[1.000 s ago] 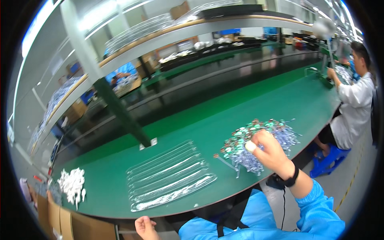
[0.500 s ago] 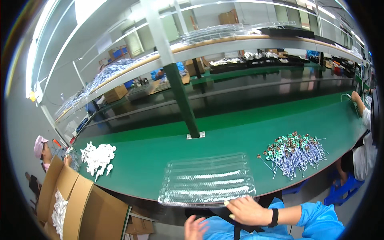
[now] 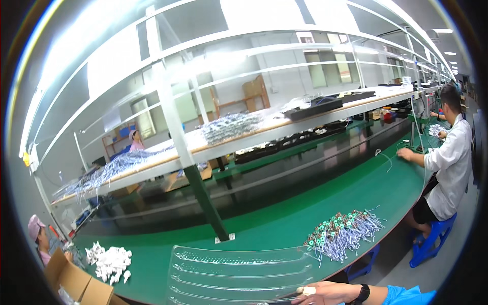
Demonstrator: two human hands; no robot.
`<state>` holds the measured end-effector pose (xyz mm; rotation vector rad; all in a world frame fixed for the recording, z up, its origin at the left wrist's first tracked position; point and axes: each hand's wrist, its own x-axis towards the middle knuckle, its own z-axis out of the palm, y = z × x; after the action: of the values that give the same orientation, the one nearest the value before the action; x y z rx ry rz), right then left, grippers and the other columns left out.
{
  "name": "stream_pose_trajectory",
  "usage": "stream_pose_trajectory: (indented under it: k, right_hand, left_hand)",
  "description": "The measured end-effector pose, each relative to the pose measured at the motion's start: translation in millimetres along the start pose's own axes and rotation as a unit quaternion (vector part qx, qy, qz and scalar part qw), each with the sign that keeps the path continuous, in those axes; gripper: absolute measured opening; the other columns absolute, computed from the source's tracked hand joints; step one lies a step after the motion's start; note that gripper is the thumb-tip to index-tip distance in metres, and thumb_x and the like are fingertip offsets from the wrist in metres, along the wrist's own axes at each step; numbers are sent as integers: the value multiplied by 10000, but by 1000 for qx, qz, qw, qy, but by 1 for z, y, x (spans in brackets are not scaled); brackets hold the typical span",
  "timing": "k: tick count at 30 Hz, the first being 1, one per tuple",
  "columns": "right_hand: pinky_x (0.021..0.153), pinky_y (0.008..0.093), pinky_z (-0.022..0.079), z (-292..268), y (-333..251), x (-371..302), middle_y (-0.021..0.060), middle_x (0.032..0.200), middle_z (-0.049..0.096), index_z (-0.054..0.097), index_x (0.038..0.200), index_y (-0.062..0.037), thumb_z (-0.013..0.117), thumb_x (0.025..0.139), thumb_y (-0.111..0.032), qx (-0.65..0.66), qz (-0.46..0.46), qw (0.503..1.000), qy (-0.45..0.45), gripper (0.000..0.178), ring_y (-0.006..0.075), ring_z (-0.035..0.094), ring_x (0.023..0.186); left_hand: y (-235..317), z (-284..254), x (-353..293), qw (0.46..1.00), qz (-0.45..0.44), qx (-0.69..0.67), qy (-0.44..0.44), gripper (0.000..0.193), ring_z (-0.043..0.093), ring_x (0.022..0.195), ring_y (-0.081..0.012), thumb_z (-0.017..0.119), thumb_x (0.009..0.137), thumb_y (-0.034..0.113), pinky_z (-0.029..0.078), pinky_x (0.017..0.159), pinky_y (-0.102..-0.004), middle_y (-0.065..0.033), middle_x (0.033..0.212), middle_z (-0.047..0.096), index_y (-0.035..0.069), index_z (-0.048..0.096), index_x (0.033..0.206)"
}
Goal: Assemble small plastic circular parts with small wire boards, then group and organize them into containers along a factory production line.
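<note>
Head view: right hand [image 3: 325, 293] at the lower edge, fingers curled onto the near edge of the clear plastic tray [image 3: 239, 274], gripping it. Wire bundle pile [image 3: 343, 234] lies just beyond the hand on the green bench [image 3: 284, 216]. Left hand not visible.

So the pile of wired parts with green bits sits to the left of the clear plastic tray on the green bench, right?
Not quite. In the head view the pile of wired parts lies to the right of the clear plastic tray on the green bench. The white pieces are what sit to the tray's left.
</note>
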<state>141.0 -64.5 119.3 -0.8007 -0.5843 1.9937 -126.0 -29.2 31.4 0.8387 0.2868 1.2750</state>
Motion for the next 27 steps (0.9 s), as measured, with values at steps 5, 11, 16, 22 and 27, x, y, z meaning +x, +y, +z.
stream_pose_trajectory:
  k: [5,11,16,22,27]
  right_hand:
    - [686,271,481,-9,-29,-15,149,1157,623,532,1195,30,613,904,-145,-244,-131,957,92,349,244,634,1016]
    - [425,297,467,-24,-153,-80,250,879,681,626,1025,-23,670,815,-46,-186,-421,875,151,216,375,696,711]
    - [312,208,410,-8,-309,-122,145,858,643,541,1048,-61,505,906,-223,-101,-498,836,207,218,257,656,656]
    - [372,192,454,14,-494,-47,132,909,589,511,1021,49,489,889,-164,-121,-464,834,274,251,220,644,754]
    - [624,365,562,-21,-579,19,282,1218,454,336,1258,49,611,847,-180,-92,-504,831,218,545,369,625,809]
  left_hand:
    - [-5,27,28,989,-122,79,-11,133,669,885,-291,540,955,94,561,810,-428,-174,1013,652,15,545,1061]
    - [20,35,78,969,-118,210,-60,116,573,671,-105,524,974,102,462,632,-226,-105,799,666,6,588,984]
    - [38,-15,80,949,-127,274,89,369,491,556,-88,433,1019,225,397,547,-231,-87,686,632,7,584,763]
    - [44,-45,103,851,30,466,241,377,520,567,-134,462,996,198,417,561,-279,-55,624,591,-11,562,698]
    - [30,-55,121,835,49,481,264,357,498,542,-140,502,976,198,413,533,-301,-64,589,563,-9,548,689]
